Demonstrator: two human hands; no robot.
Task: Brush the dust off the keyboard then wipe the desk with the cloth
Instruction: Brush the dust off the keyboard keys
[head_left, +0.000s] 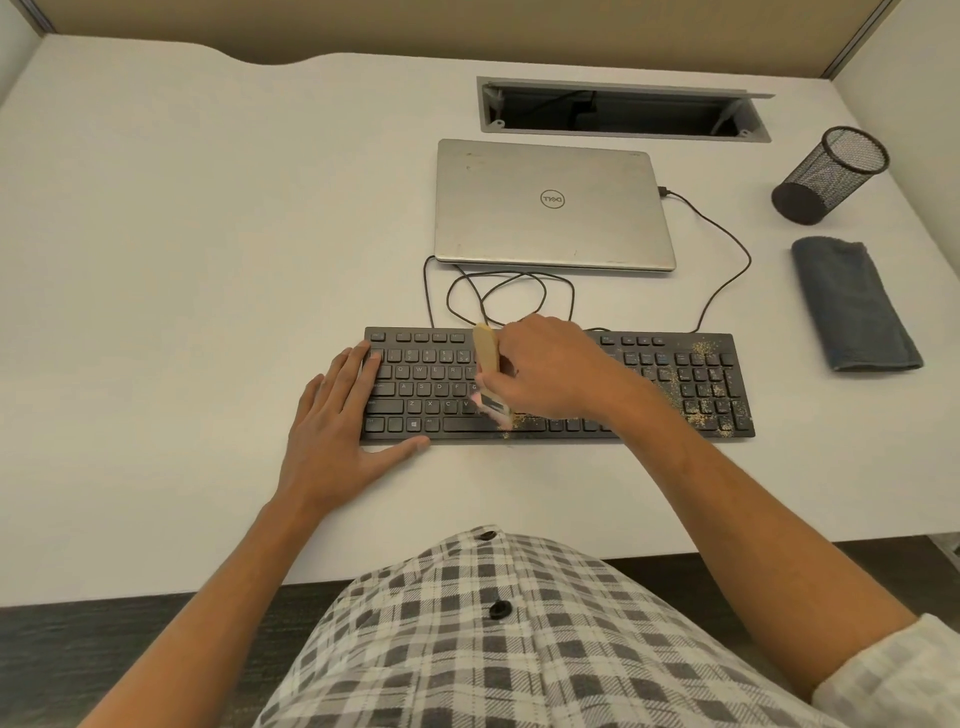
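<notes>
A black keyboard (431, 384) lies on the white desk (182, 234) in front of me. Tan dust (701, 384) speckles its right end and its front edge near the middle. My right hand (550, 369) grips a small brush with a wooden handle (485, 348); its blurred bristles touch the keys near the space bar. My left hand (337, 431) lies flat on the keyboard's left end, fingers straight, thumb along the front edge. A folded grey-blue cloth (852, 304) lies on the desk to the right of the keyboard.
A closed silver laptop (550, 202) sits behind the keyboard, with a looped black cable (519, 296) between them. A black mesh pen cup (831, 174) stands at the right, behind the cloth. An open cable hatch (618, 111) is at the back.
</notes>
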